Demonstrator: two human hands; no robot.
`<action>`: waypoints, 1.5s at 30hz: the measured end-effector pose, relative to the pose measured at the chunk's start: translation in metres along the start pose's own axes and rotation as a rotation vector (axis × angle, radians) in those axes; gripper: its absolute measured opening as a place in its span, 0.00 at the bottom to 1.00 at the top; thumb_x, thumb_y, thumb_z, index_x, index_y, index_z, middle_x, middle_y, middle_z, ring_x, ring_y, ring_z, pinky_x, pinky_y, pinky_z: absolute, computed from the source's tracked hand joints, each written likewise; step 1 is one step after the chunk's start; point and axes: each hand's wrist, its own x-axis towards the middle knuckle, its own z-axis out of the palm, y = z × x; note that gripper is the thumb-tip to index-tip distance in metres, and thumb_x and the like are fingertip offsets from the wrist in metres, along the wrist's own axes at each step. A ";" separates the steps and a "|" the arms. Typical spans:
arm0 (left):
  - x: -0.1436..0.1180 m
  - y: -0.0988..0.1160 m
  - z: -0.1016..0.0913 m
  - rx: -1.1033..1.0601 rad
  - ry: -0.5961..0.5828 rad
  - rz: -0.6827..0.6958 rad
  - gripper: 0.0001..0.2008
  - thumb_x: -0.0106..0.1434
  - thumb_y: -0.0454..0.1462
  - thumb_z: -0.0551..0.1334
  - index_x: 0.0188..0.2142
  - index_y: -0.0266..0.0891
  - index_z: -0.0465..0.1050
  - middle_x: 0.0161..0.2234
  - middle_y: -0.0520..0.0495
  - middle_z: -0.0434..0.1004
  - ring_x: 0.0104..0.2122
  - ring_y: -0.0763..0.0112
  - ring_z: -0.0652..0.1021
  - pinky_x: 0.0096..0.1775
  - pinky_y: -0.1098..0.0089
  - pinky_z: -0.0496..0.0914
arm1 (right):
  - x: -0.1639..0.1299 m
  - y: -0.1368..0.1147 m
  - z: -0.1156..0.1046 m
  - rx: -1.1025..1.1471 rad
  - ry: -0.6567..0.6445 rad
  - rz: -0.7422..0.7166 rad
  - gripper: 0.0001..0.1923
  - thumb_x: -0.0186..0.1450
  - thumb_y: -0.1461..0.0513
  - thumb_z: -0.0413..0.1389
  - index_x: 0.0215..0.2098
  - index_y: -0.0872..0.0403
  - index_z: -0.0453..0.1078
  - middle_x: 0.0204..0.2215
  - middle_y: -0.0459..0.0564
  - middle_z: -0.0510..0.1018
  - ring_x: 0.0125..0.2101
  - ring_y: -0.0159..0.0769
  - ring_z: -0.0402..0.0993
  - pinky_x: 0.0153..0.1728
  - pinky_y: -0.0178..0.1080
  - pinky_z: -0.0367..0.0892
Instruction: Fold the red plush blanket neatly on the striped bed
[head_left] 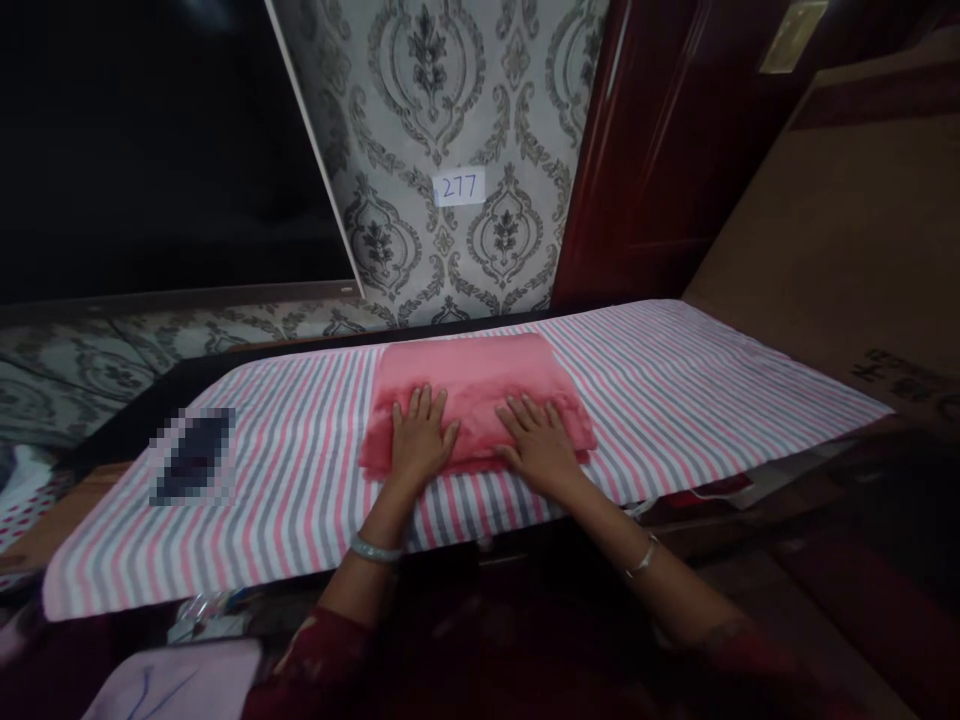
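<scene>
A folded pink-red cloth [465, 365] lies flat on a striped pink, grey and white sheet [300, 480]. My left hand [422, 438] rests flat on the left part of the cloth, palm down, its fingers stretched toward the far side. On the right part lies my right hand [541, 448], also palm down with the fingers spread. Both hands touch the top of the cloth and grip nothing. What kind of garment or fabric the folded cloth is, I cannot tell.
A blurred dark object [193, 455] lies on the sheet's left side. Behind stand a large dark screen [165, 150] and a patterned wall with a "277" label [459, 187]. A big cardboard box [847, 230] leans at the right, beside a dark red door [652, 150].
</scene>
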 end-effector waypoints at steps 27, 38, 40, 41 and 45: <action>0.030 -0.031 -0.006 -0.012 -0.196 -0.119 0.34 0.69 0.54 0.48 0.70 0.45 0.48 0.72 0.41 0.40 0.70 0.47 0.45 0.62 0.36 0.49 | 0.076 0.030 0.011 0.064 -0.061 -0.057 0.32 0.72 0.46 0.43 0.71 0.45 0.50 0.71 0.50 0.48 0.70 0.50 0.41 0.66 0.59 0.41; 0.012 -0.067 -0.021 -0.035 -0.274 -0.192 0.34 0.70 0.51 0.46 0.71 0.38 0.47 0.72 0.39 0.38 0.70 0.51 0.45 0.63 0.41 0.50 | 0.043 0.054 0.000 0.019 -0.101 0.080 0.32 0.72 0.47 0.43 0.70 0.49 0.52 0.71 0.56 0.50 0.70 0.53 0.42 0.64 0.62 0.42; 0.020 -0.064 -0.028 -0.056 -0.251 -0.169 0.34 0.70 0.51 0.46 0.70 0.37 0.49 0.71 0.37 0.41 0.70 0.49 0.47 0.63 0.39 0.48 | 0.050 0.047 -0.009 0.031 -0.109 0.056 0.31 0.72 0.48 0.43 0.70 0.50 0.54 0.70 0.59 0.53 0.69 0.55 0.45 0.64 0.63 0.43; 0.027 -0.060 -0.033 -0.079 -0.239 -0.127 0.34 0.70 0.51 0.46 0.70 0.38 0.50 0.71 0.37 0.42 0.70 0.50 0.47 0.63 0.40 0.47 | 0.055 0.040 -0.014 0.049 -0.107 0.015 0.31 0.72 0.49 0.43 0.69 0.50 0.54 0.69 0.59 0.54 0.69 0.55 0.46 0.63 0.63 0.43; 0.067 -0.038 -0.040 -0.254 -0.264 0.177 0.30 0.72 0.50 0.44 0.70 0.46 0.49 0.71 0.44 0.45 0.70 0.60 0.46 0.65 0.45 0.43 | 0.081 0.005 -0.024 0.165 -0.109 -0.311 0.28 0.73 0.51 0.45 0.69 0.47 0.54 0.70 0.55 0.54 0.70 0.48 0.43 0.66 0.60 0.43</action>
